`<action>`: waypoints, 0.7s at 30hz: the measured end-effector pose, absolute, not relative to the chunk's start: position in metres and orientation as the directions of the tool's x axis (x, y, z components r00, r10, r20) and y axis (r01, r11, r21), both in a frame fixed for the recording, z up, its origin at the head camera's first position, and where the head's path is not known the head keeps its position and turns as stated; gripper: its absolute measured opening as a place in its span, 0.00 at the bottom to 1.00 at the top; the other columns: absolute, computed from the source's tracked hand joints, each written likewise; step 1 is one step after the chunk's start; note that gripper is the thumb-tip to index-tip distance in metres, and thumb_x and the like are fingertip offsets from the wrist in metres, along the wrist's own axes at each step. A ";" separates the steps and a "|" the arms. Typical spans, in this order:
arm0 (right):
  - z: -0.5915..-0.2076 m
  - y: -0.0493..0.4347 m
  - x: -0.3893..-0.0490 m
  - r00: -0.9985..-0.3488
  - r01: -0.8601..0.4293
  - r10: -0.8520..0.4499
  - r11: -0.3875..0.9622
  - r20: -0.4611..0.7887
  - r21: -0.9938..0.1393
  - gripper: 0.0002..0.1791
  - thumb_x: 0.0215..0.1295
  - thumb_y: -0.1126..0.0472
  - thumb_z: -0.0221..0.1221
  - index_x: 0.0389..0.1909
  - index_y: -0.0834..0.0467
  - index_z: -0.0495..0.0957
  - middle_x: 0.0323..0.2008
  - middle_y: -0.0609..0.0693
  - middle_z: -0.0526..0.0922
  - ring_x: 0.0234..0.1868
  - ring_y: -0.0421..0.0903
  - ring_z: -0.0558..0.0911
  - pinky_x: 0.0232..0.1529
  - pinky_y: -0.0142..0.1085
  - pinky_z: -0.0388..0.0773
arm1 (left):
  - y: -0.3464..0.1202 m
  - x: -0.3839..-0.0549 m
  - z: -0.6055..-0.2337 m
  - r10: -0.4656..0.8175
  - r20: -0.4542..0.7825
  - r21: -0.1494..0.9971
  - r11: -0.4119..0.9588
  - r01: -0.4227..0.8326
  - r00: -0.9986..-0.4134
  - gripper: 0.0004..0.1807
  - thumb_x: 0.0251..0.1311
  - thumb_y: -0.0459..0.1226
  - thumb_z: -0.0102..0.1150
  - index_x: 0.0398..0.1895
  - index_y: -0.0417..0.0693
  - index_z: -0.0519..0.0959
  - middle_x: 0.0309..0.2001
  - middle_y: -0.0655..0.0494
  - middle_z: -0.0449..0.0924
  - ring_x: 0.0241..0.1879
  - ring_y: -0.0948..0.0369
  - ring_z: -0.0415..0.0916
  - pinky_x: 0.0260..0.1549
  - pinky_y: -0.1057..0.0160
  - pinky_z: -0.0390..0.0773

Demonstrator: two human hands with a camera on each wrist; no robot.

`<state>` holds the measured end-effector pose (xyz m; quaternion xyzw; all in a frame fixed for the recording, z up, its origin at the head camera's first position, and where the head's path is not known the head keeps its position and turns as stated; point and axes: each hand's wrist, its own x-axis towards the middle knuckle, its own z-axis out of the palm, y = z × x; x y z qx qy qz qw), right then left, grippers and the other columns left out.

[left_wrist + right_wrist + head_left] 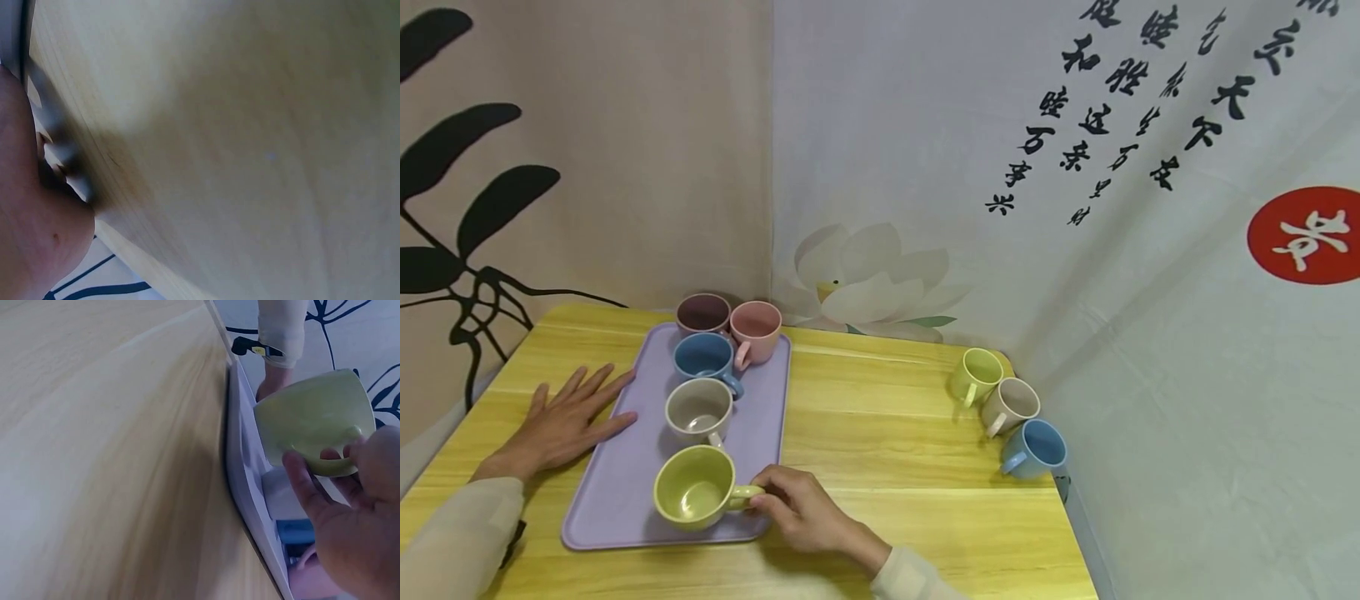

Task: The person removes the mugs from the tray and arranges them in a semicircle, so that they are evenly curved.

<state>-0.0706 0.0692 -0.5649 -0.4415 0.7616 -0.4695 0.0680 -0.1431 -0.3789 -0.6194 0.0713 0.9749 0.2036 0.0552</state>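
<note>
My right hand (808, 510) pinches the handle of a yellow-green mug (694, 487) over the near end of the lavender tray (606, 508). In the right wrist view the mug (319, 419) looks tilted, with fingers and thumb around its handle. My left hand (568, 421) lies with fingers spread on the table, its fingertips at the tray's left rim. Behind the yellow-green mug, a greyish-white mug (688, 408), a blue mug (700, 358), a pink mug (757, 329) and a dark purple mug (703, 315) stand toward the tray's far end.
On the wooden table (865, 417), a second yellow-green mug (976, 375), a beige mug (1011, 404) and another blue mug (1036, 450) stand in a row by the right edge. A printed cloth backdrop (880, 150) hangs directly behind the table.
</note>
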 end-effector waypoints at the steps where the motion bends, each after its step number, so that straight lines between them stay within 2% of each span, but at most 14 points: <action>1: -0.564 0.071 -0.071 -0.600 -0.604 -0.737 0.163 0.311 -0.780 0.06 0.87 0.66 0.58 0.50 0.64 0.83 0.44 0.59 0.92 0.44 0.46 0.94 0.47 0.19 0.86 | -0.379 -0.143 -0.619 0.162 -0.078 0.406 0.907 0.117 -0.984 0.50 0.83 0.69 0.47 0.96 0.63 0.42 0.93 0.29 0.37 0.89 0.21 0.26 0.76 0.09 0.21; 5: -0.562 0.081 -0.071 -0.605 -0.566 -0.738 0.135 0.299 -0.813 0.07 0.87 0.67 0.57 0.50 0.66 0.82 0.45 0.62 0.91 0.44 0.56 0.96 0.47 0.25 0.90 | -0.379 -0.142 -0.619 0.162 -0.075 0.413 0.903 0.118 -0.984 0.50 0.83 0.69 0.48 0.96 0.63 0.43 0.93 0.29 0.37 0.89 0.21 0.27 0.76 0.10 0.20; 12: -0.557 0.100 -0.074 -0.628 -0.460 -0.726 0.059 0.278 -0.886 0.09 0.88 0.66 0.54 0.54 0.69 0.80 0.48 0.68 0.89 0.46 0.66 0.94 0.50 0.46 0.96 | -0.379 -0.142 -0.616 0.164 -0.076 0.416 0.902 0.119 -0.984 0.51 0.82 0.69 0.48 0.96 0.62 0.43 0.92 0.29 0.37 0.89 0.21 0.26 0.76 0.10 0.19; 21: -0.553 0.123 -0.078 -0.655 -0.421 -0.698 0.018 0.291 -0.907 0.10 0.89 0.67 0.52 0.56 0.71 0.78 0.49 0.71 0.87 0.47 0.72 0.92 0.53 0.50 0.95 | -0.381 -0.144 -0.620 0.175 -0.081 0.444 0.888 0.122 -0.981 0.52 0.80 0.71 0.50 0.96 0.65 0.43 0.93 0.30 0.37 0.89 0.22 0.24 0.76 0.13 0.13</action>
